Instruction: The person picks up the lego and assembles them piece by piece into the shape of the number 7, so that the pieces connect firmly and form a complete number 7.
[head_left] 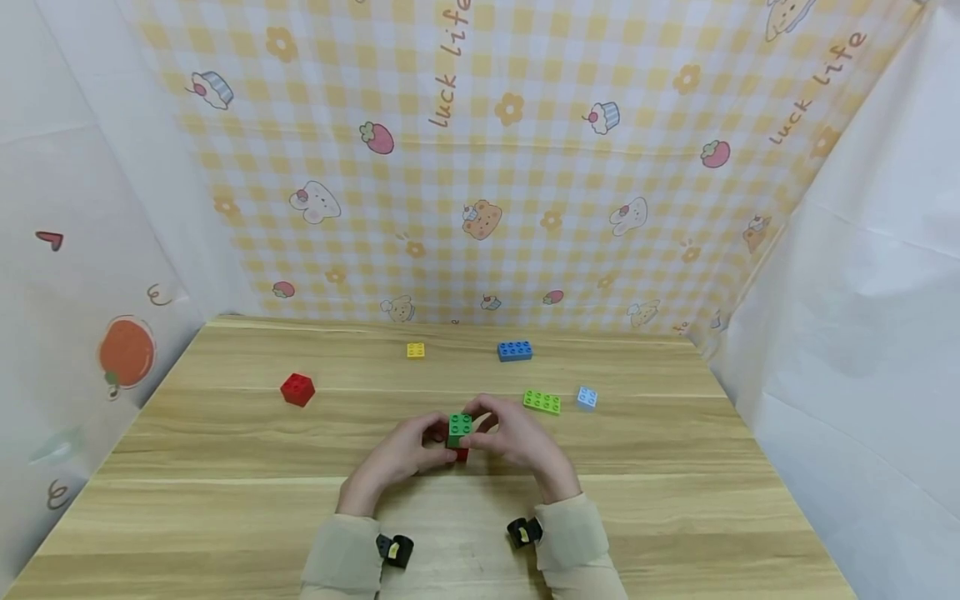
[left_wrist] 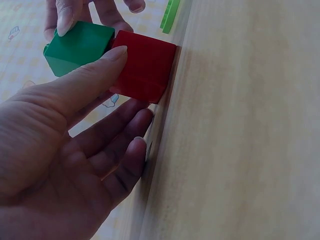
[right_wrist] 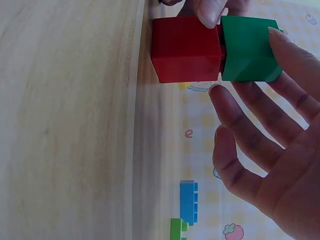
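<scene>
Your two sleeves [head_left: 343, 554] lie nearest, each with a small black wrist camera [head_left: 395, 551] strapped on. Past them, your hands meet in the middle of the bench [head_left: 187, 500]. Your left hand [head_left: 401, 454] pinches the red block [right_wrist: 185, 50] low down, with the thumb on the near side and fingers behind. That looks like a way to stop it from tipping or sliding. Your right hand [head_left: 517, 433] pinches the green block [head_left: 460, 425], thumb in front and fingers at the back, so its bumpy top is left bare. Its other fingers spread apart and hold nothing.

Green sits right above red, and the right wrist view shows a thin gap between them with some red bumps peeking out. So the two do not look pushed all the way together. Red seems to be down on the bench, which would give it something firm to push against.

Five more blocks lie apart from your hands, perhaps to give you room. One more red block [head_left: 297, 389] is off to the left. Yellow [head_left: 416, 350] and dark blue [head_left: 515, 351] sit near the back edge. Lime [head_left: 542, 402] and pale blue [head_left: 587, 396] lie side by side on the right.
</scene>
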